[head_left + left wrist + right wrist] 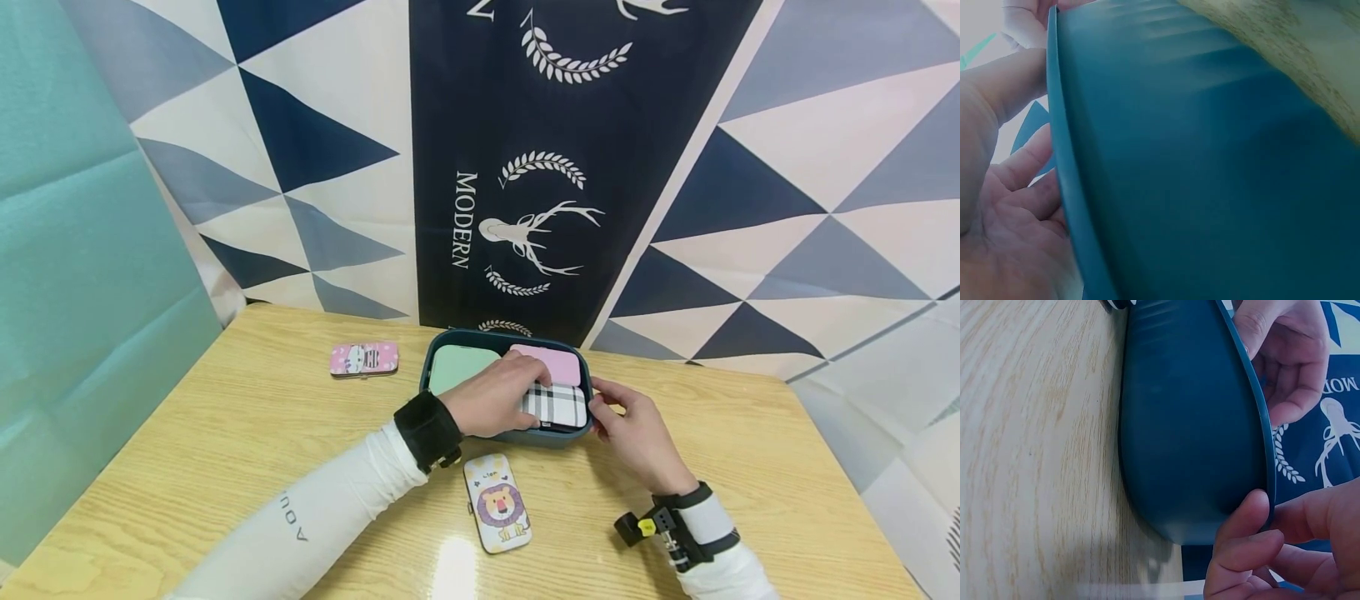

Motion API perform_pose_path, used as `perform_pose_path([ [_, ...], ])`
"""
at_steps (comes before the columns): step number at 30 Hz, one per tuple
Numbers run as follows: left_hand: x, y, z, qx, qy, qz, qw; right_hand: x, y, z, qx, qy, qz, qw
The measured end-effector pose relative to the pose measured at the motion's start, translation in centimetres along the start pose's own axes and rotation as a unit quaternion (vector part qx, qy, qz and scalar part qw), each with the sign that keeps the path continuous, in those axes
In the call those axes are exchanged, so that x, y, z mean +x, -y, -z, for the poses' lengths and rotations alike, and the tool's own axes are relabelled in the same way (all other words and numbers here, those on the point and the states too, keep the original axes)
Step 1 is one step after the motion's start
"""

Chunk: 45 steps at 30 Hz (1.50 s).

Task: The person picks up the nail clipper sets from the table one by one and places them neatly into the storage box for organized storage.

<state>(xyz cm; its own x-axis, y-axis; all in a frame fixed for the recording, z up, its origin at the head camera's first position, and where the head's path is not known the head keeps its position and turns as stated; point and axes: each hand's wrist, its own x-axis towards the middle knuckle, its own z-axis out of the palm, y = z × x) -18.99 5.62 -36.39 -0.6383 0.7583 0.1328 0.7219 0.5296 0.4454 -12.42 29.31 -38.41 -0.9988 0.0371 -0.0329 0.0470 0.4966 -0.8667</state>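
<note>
A dark blue storage bin stands on the wooden table with small cases inside it. My left hand reaches over its near side, thumb and fingers gripping a black-and-white plaid case across its width. Behind the plaid case lies a pink case, and a mint green case fills the left part. At the bin's right end, my right hand pinches the rim between thumb and fingers. In the left wrist view, the bin's wall hides what the left fingers hold.
A white case with a lion lies in front of the bin, close to the left forearm. Left of the bin is a pink case with a cartoon cat. A patterned cloth hangs right behind the table.
</note>
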Motion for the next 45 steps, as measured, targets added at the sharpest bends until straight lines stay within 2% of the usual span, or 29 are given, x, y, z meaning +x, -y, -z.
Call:
perform_pose_path([
  [16, 0.14, 0.17, 0.14, 0.05, 0.018, -0.02, 0.9984, 0.22, -0.11, 0.09, -0.009, 0.001, -0.001, 1.0],
  [33, 0.12, 0.27, 0.05, 0.05, 0.026, -0.024, 0.9981, 0.2, 0.0, 0.15, -0.015, 0.003, -0.003, 1.0],
  [45, -0.31, 0.61, 0.28, 0.04, 0.015, -0.036, 0.9985, 0.12, 0.0, 0.11, -0.017, 0.005, -0.003, 1.0],
])
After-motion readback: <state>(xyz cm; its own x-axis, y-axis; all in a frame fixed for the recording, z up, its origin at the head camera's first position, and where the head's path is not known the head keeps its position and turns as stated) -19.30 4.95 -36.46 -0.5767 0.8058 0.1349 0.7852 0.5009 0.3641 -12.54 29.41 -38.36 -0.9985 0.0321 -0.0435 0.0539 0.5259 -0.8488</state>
